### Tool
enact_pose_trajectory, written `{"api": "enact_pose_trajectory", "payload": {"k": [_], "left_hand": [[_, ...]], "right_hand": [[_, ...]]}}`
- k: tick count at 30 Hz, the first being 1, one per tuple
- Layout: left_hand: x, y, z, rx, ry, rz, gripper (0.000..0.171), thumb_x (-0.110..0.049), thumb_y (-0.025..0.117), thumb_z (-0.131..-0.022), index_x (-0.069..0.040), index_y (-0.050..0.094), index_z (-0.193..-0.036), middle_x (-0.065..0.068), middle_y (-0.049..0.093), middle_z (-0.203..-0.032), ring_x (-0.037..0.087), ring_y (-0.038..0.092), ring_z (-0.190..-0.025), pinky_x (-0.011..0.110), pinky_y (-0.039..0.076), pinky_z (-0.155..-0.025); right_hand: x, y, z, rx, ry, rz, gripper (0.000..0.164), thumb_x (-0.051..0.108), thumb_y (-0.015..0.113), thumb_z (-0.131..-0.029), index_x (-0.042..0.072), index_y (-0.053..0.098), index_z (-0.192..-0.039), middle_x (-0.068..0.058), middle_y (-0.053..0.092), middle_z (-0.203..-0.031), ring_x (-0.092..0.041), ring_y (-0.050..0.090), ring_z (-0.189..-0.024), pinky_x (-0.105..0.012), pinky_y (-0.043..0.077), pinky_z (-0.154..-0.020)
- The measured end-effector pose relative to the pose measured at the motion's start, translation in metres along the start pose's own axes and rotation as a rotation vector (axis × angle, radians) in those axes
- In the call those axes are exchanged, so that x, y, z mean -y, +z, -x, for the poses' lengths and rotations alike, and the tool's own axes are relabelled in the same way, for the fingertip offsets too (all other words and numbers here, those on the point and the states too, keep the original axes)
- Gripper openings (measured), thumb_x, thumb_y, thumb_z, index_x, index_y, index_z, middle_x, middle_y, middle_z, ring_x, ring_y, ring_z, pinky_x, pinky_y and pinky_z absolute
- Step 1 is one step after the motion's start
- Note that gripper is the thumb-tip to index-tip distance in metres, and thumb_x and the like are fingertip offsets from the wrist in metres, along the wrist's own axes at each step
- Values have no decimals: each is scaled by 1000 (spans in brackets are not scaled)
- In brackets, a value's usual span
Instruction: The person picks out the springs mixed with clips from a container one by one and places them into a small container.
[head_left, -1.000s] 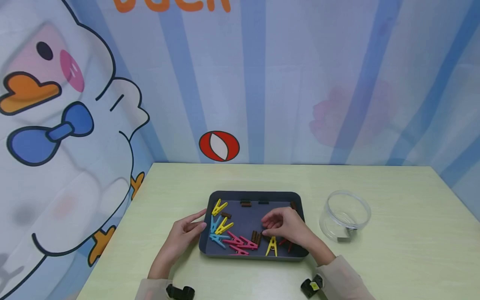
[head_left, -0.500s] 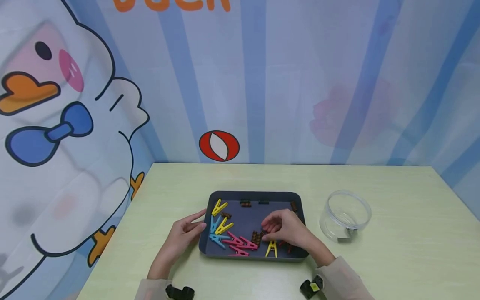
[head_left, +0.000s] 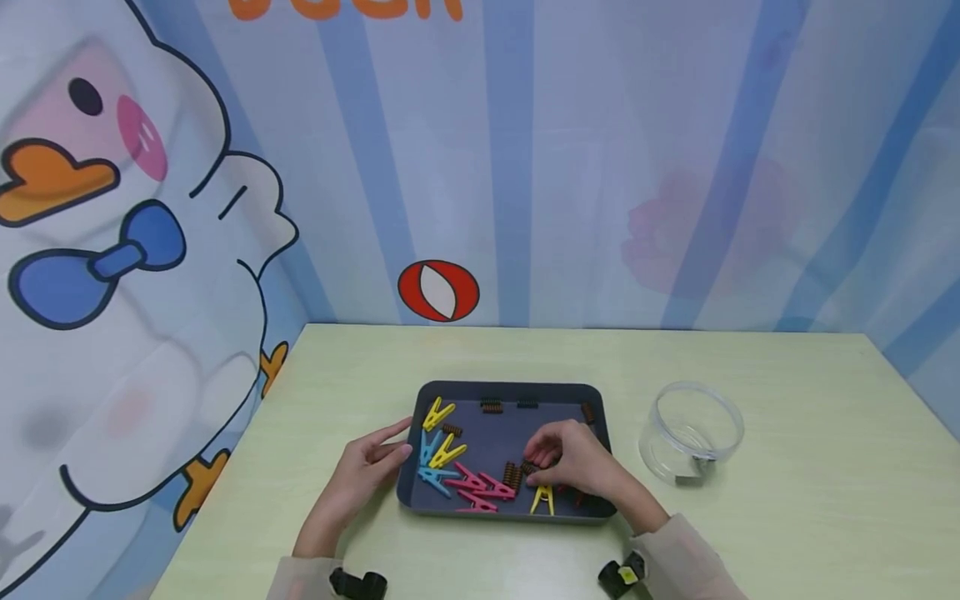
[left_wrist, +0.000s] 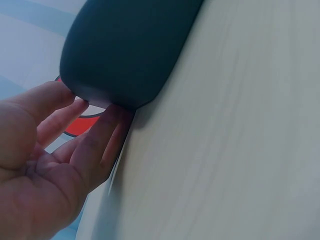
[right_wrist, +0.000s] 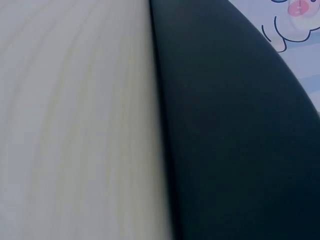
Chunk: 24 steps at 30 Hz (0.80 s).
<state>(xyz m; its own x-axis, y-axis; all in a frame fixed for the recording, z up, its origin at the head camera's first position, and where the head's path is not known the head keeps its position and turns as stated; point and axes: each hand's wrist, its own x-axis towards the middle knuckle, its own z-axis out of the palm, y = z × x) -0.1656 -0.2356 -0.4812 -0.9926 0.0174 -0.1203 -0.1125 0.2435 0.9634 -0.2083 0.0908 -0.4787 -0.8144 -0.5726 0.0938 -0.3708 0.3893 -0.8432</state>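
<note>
From my end, the head camera shows a blue cartoon backdrop [head_left: 585,208] behind a pale wooden table [head_left: 810,425]. A dark grey tray [head_left: 502,515] rests near the middle of the table, with a clear round jar [head_left: 654,450] standing upright well to its right; I make out a small grey thing at its bottom.

I see the left hand [head_left: 369,464] at the tray's left end, its fingers extended and moderately spread, touching the wall; the left wrist view puts fingertips against that end. The right hand [head_left: 573,454] is inside the tray, narrowed to a pinch, thumb and fingertips about a brown ribbed piece [head_left: 528,468]. I cannot tell how firm that hold is, as the fingers hide part of it.

V-shaped plastic clips crowd the tray's left side: yellow clips [head_left: 448,452], blue clips [head_left: 437,481] and pink clips [head_left: 493,487]. One yellow clip lies just below the right hand. Other ribbed pieces [head_left: 512,475], small and coil-like, lie beside the pinch and along the far wall.
</note>
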Motion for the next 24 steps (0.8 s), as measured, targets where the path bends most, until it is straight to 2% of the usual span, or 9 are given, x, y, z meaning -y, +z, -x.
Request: {"api": "enact_pose_trajectory", "payload": {"k": [8,18,24], "left_hand": [[0,-1,-1,3,-7,0,45,-10,65,-98,-11,57,-142,18,63,-130,30,62,-119,41,52,-96],[1,-1,-1,2,-1,10,45,-10,64,-98,-10,57,-142,18,64,-129,30,62,-119,41,52,-96],[-1,-1,0,1,-5,2,45,-10,65,-98,-11,57,-142,18,64,-130,30,62,-118,41,53,-95]], "right_hand": [[0,2,-1,-16,2,2,19,-6,81,-78,0,73,-94,-5,71,-86,-13,66,-73,-22,56,-66],[0,2,-1,-30,-6,7,16,-7,78,-80,0,74,-94,-6,71,-84,-12,67,-72,-22,56,-65],[-1,2,0,-92,-12,15,15,-6,77,-81,0,74,-94,-6,71,-85,-14,67,-73,-22,56,-64]]}}
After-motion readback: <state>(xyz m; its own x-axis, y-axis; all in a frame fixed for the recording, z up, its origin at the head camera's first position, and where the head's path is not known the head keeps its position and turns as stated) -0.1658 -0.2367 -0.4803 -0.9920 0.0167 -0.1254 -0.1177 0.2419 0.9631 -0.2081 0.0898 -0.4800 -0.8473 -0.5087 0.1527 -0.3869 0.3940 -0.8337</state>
